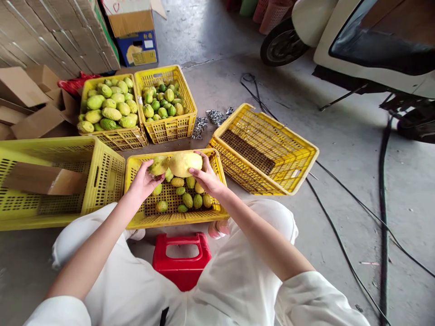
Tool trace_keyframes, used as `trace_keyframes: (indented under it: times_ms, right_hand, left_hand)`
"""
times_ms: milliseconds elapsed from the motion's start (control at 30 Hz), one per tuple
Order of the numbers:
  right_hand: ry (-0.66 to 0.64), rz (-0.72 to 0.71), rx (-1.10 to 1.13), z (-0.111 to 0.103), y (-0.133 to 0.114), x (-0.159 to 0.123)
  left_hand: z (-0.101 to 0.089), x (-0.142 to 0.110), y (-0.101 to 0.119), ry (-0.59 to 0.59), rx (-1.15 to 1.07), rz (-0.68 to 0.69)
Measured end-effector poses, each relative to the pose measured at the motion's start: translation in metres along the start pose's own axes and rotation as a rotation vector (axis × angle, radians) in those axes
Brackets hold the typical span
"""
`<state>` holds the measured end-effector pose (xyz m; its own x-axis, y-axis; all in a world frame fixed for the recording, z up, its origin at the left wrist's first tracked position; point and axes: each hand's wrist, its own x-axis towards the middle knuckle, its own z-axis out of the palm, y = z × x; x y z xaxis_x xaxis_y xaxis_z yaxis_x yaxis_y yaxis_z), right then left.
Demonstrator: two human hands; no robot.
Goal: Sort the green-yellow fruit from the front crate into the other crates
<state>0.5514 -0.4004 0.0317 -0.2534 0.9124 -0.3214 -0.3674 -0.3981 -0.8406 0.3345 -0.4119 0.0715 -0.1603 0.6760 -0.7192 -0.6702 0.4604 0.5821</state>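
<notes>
My left hand (144, 180) is closed round a small yellow-green fruit (159, 165). My right hand (206, 175) grips a larger pale yellow fruit (185, 163). Both hands are held over the yellow crate (173, 218) right in front of my knees, and the two fruits touch each other. On that crate's floor lie several small green and yellow fruits (187, 199).
Two yellow crates of fruit stand further back: large fruits (109, 108) on the left, smaller ones (163, 103) on the right. An empty yellow crate (265, 149) tilts at right. A crate with a cardboard box (44, 179) is at left. A red stool (181, 258), cables (384, 190), a scooter (356, 40).
</notes>
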Motion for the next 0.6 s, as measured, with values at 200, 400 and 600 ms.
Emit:
trace_keyframes:
  times_ms: [200, 400, 600]
  right_hand:
    - [0.084, 0.005, -0.042, 0.001, 0.003, 0.002]
    - [0.059, 0.019, -0.067, -0.001, 0.003, 0.002]
    - [-0.032, 0.022, -0.141, -0.006, -0.002, 0.005]
  left_hand:
    - [0.008, -0.009, -0.003, 0.057, 0.017, 0.038]
    - [0.004, -0.007, -0.005, 0.007, 0.075, 0.101]
    - [-0.005, 0.001, -0.007, 0.001, 0.092, 0.092]
